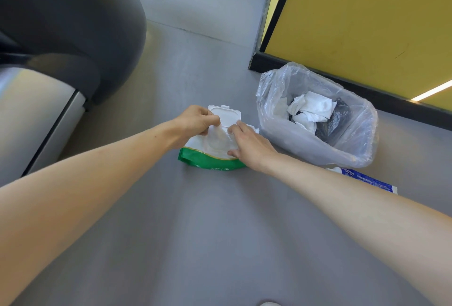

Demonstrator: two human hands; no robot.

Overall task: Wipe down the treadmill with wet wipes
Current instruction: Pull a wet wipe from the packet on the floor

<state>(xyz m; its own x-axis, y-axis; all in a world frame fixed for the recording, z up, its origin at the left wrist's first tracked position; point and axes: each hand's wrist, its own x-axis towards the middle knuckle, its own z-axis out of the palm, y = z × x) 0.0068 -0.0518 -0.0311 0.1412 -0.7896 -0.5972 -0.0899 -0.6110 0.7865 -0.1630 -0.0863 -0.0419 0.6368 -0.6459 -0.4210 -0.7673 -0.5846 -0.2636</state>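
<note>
A green and white pack of wet wipes (208,159) lies on the grey floor, its white flip lid (226,113) standing open. My left hand (195,121) pinches a wet wipe (217,134) that comes up out of the pack's opening. My right hand (249,145) presses flat on the right side of the pack, holding it down. The dark grey treadmill housing (73,27) with its light side rail (36,115) fills the upper left.
A bin lined with a clear plastic bag (315,120) stands just right of the pack, holding several crumpled white wipes. A blue and white packet (367,181) lies by my right forearm. A yellow wall with black skirting (354,24) runs behind.
</note>
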